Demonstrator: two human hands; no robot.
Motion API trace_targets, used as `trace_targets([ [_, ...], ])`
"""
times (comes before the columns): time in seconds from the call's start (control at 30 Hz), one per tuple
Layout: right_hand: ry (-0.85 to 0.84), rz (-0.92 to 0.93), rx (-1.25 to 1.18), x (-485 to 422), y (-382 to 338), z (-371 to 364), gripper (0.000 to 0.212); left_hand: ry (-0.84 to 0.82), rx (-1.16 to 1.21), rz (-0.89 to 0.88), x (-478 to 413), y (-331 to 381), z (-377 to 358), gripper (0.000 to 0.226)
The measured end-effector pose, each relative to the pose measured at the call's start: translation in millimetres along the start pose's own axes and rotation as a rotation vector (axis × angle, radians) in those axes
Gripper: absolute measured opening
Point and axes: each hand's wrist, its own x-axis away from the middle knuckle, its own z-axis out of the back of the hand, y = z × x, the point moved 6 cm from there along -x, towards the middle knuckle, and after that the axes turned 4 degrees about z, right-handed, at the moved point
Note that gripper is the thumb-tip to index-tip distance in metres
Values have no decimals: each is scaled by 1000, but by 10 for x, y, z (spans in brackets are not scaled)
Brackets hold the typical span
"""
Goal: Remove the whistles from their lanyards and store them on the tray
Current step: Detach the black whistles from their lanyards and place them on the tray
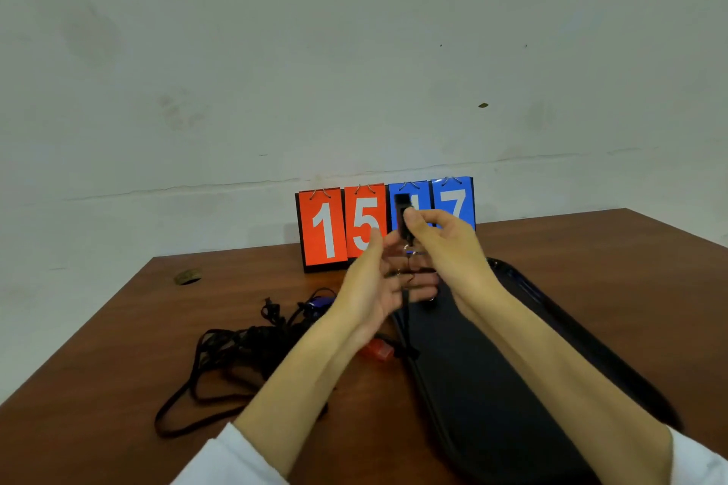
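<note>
My right hand pinches a black whistle upright above the far end of the black tray. A small metal ring and a black lanyard hang from the whistle's lower end. My left hand is beside it, fingers curled around the ring and the lanyard just below the whistle. A tangle of black lanyards lies on the table to the left, with a blue whistle at its far edge. Under my left forearm peeks a red whistle.
A flip scoreboard reading 15 and 17 stands at the back of the brown table, right behind my hands. A small brownish scrap lies near the table's far left edge. A pale wall rises behind the table.
</note>
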Motion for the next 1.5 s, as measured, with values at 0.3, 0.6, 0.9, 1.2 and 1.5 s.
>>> trace_targets([
  [0.3,-29,-226,-2,77,560,353,26,-68,-802,40,-144,69,226,10],
  [0.6,-252,-249,97,167,788,222,28,-195,-1251,34,-144,153,455,10],
  [0.9,-424,-78,376,287,721,79,32,-205,-1197,-275,-81,354,292,7],
  [1.2,-441,-11,68,350,518,41,37,-134,-1072,-213,-200,189,405,12],
  [1.5,-19,123,275,223,506,359,21,-218,-1115,-135,-152,21,222,30],
])
